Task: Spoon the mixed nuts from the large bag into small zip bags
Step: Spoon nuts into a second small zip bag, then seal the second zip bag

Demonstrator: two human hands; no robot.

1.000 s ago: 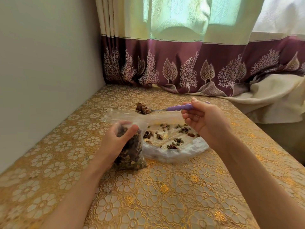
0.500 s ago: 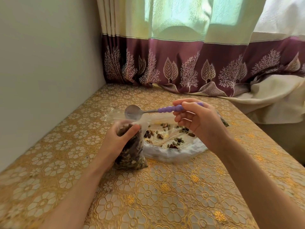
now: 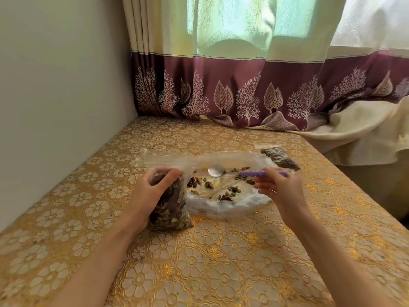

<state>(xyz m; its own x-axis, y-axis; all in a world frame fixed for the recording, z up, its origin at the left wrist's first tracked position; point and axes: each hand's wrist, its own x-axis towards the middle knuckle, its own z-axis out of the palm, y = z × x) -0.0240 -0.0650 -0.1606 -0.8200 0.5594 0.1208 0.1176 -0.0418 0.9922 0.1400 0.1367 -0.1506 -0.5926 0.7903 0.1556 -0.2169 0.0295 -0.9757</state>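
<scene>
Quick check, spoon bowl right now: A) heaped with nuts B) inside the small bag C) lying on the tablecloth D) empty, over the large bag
D: the spoon bowl shows bare shiny metal, held by the right hand above the open large bag, while the left hand grips the small zip bag.

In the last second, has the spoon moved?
Yes. The spoon went from above the small bag rightward and down, over the large bag.
</scene>
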